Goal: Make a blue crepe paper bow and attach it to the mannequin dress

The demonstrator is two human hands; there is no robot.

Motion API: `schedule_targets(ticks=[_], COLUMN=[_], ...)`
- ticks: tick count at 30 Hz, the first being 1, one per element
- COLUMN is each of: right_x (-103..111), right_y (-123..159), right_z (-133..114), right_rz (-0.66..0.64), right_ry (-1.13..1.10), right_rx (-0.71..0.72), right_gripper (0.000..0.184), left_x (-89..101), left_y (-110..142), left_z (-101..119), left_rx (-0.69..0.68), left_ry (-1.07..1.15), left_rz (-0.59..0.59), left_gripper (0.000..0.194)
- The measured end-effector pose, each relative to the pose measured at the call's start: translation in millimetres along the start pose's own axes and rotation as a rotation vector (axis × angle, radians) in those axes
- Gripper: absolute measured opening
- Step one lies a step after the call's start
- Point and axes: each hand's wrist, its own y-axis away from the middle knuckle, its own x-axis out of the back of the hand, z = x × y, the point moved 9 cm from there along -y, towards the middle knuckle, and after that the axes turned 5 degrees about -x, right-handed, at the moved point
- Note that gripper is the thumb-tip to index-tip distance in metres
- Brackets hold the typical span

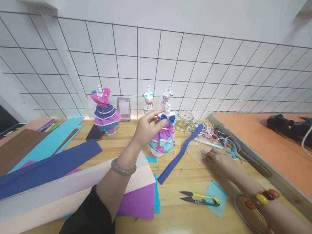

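A miniature dress form in a pink, purple and light-blue layered dress stands upright in the middle of the table. My left hand grips it near the neckline, thumb against the dark-blue bow on its chest. To the right, my right hand reaches down to the tabletop among small pale bits, fingertips pinched together. Whatever lies between those fingertips is too small to make out. A long dark-blue fabric strip lies between the dress form and my right hand.
Thread snips rest partly on a light-blue square. Coloured sheets spread over the left side. Another dressed form stands beside a phone. Behind are a glass jar and tangled ribbons; an orange surface borders the right.
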Motion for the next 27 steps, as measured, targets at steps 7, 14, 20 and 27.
schedule_targets(ticks=[7,14,20,27], right_x=[-2.7,53.1,181.0,220.2], right_y=[-7.4,-25.6,-29.0,-42.7], right_z=[8.5,-16.3,-107.0,-158.5], right_rz=[-0.040,0.056,0.523,0.694], right_ry=[-0.151,-0.326,-0.605,-0.549], right_rx=[-0.072,-0.108,0.095,0.267], right_gripper=[0.023,0.027,0.013,0.010], left_x=[-1.7,-4.4,-6.4,-6.2], left_y=[-0.6,1.6,2.5,2.6], left_z=[1.1,3.3,9.2,15.5], left_rx=[-0.021,-0.022,-0.032,-0.065], left_ry=[0.029,0.032,-0.012,-0.027], left_rz=[-0.012,-0.020,-0.017,-0.012], left_gripper=[0.040,0.038,0.035,0.032])
